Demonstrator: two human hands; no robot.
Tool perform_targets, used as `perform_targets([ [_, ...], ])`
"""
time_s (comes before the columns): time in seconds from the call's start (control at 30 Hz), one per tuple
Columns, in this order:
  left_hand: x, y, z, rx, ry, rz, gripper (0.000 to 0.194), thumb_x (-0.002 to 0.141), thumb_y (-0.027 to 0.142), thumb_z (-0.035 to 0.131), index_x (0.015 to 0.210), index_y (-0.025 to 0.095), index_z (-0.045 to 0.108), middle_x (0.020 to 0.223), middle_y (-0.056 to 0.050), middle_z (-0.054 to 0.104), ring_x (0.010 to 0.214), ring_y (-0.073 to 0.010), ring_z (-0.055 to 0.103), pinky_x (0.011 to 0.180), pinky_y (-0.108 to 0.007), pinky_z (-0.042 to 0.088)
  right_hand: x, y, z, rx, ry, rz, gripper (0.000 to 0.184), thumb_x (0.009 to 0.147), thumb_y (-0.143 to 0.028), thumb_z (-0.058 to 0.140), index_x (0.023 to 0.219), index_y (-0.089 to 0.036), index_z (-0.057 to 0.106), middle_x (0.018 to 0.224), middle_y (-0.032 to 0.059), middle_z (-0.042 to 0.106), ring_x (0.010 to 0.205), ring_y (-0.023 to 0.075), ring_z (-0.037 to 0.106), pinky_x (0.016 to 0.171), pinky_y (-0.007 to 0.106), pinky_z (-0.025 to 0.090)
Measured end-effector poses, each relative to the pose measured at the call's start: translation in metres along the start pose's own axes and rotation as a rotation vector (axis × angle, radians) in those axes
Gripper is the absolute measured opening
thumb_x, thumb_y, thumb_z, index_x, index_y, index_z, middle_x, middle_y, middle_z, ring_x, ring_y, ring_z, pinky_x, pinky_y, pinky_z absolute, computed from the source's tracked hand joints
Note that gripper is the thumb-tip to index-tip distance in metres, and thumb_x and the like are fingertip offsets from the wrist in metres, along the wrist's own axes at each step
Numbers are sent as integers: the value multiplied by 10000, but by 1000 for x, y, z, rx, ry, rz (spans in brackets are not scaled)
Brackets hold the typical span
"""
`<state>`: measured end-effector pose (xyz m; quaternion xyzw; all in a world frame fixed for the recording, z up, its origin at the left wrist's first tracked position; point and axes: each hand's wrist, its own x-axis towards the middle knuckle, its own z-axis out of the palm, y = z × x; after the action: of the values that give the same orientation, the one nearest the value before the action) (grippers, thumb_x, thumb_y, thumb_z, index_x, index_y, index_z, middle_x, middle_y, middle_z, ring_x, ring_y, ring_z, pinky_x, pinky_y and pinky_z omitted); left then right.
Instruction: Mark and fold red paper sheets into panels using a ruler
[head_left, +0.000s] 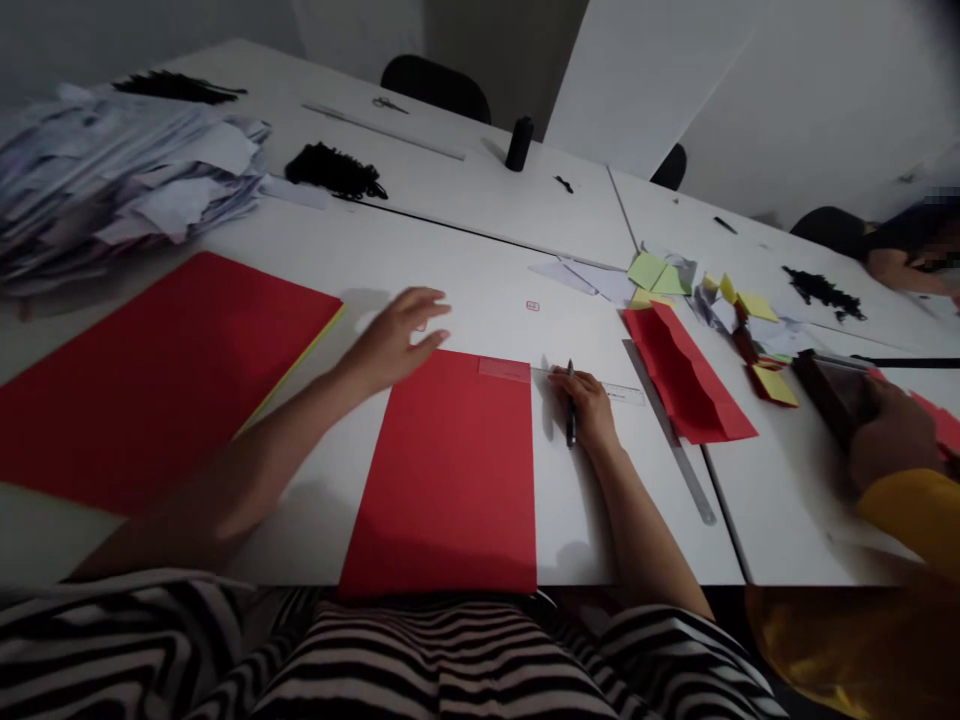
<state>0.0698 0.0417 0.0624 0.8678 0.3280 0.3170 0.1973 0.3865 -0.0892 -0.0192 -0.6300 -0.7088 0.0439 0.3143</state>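
Observation:
A red sheet of paper (457, 470) lies flat in front of me, its near end at the table edge. My left hand (401, 340) hovers by its top left corner, thumb and fingers apart, holding nothing. To the right of the sheet, my right hand (589, 405) rests on the table with a dark pen (571, 420) between its fingers. A clear ruler (624, 394) lies partly under that hand, and its left part crosses the top right of the red sheet. Left of my left arm is a larger stack of red sheets (172, 380) with a yellow-green edge.
Heaped papers (127, 170) and black cord bundles (334, 170) sit at the far left. A black cylinder (519, 144) stands at the back. To the right lie a folded red paper (686, 375), a metal ruler (686, 470) and sticky notes (660, 272). A co-worker's hand (896, 430) grips a dark object.

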Motion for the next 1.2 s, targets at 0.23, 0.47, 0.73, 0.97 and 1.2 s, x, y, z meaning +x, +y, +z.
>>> perform_targets([
  [0.23,-74,-16,-49,144,190,-221,319,928,451,496,1137,239,613,1283,-5,543,1224,-195,517,1099,-383,407,-4,7,1,-44,15,-20,302,946,-258,448,1117,-216,693,1206,89,680,1084,265,615,907,452,486],
  [0.47,-131,-1,-29,81,86,-268,271,952,353,454,1158,246,593,1322,-16,535,1265,-207,491,1118,-423,384,-4,11,1,-54,10,4,303,942,-257,454,1121,-205,693,1178,94,688,1077,264,611,895,431,474],
  [0.73,-134,25,0,-73,-226,-89,318,970,316,368,1126,225,629,1365,-50,549,1393,-205,356,1127,-458,343,-3,7,-4,-89,10,13,325,934,-240,441,1139,-196,689,1151,80,694,1051,260,606,905,409,452],
  [0.97,-133,18,12,126,-287,-61,347,949,365,410,1193,226,614,1397,-66,541,1364,-239,407,1127,-518,266,-4,8,-7,-135,44,70,353,913,-188,418,1145,-187,684,957,89,709,973,238,619,872,369,446],
  [1.2,-133,6,15,179,-172,-79,369,941,372,404,1177,205,633,1366,-75,568,1361,-232,411,1124,-462,288,-4,9,-5,-187,109,98,337,917,-195,397,1084,-195,689,903,59,699,904,204,624,815,318,447],
])
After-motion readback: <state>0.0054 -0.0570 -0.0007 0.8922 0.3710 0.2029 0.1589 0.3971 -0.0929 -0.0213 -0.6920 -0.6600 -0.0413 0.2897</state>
